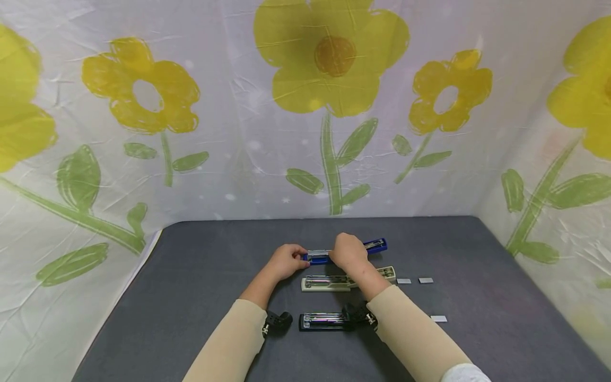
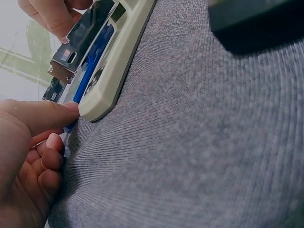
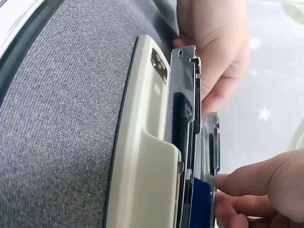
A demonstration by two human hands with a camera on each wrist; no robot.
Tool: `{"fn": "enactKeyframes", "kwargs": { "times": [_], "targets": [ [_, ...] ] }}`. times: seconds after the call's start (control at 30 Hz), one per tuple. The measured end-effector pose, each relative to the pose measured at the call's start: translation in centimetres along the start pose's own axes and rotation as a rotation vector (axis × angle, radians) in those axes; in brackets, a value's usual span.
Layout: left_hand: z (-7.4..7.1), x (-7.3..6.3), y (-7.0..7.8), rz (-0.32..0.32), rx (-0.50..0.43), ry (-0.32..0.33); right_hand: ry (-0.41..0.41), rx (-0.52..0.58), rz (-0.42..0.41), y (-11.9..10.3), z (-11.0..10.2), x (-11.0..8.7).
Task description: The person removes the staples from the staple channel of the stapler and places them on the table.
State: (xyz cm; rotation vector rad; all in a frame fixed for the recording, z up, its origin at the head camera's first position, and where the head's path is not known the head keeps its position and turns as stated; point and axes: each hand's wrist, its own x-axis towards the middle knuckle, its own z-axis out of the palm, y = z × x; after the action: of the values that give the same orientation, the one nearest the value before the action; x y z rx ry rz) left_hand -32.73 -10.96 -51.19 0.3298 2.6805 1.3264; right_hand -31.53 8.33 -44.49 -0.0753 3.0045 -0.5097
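Observation:
A blue stapler [image 1: 376,246] lies folded open at the back of the table, its metal staple channel showing. My left hand [image 1: 285,262] pinches its left end between thumb and fingers. Over the middle of the same stapler, my right hand [image 1: 350,254] bends down with curled fingers and hides that part. In the right wrist view, the thumb and fingertips of my right hand [image 3: 270,190] meet at the stapler's blue part [image 3: 201,202]. Just in front lies a cream stapler [image 1: 325,288], also opened out, partly under my right forearm.
Nearer to me is a black stapler [image 1: 322,326], its right part covered by the right wrist camera [image 1: 355,314]. Small pale staple strips [image 1: 426,280] lie at the right of the staplers on the grey tabletop [image 1: 191,297]. A flowered cloth [image 1: 229,159] hangs behind.

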Motion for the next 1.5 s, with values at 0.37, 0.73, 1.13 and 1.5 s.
{"fn": "enactKeyframes", "kwargs": {
  "times": [0.37, 0.73, 1.13, 1.5],
  "targets": [
    [0.1, 0.0, -0.3, -0.003, -0.026, -0.007, 0.055, 0.130, -0.014, 0.3, 0.0, 0.4],
    [0.0, 0.1, 0.1, -0.014, -0.013, -0.005, 0.066, 0.318, 0.006, 0.6, -0.1, 0.4],
    [0.1, 0.1, 0.0, -0.021, -0.014, 0.003, 0.025, 0.251, -0.067, 0.4, -0.9, 0.1],
    [0.1, -0.1, 0.0, -0.016, -0.012, 0.005, 0.064, 0.302, -0.081, 0.9, -2.4, -0.5]
  ]
}}
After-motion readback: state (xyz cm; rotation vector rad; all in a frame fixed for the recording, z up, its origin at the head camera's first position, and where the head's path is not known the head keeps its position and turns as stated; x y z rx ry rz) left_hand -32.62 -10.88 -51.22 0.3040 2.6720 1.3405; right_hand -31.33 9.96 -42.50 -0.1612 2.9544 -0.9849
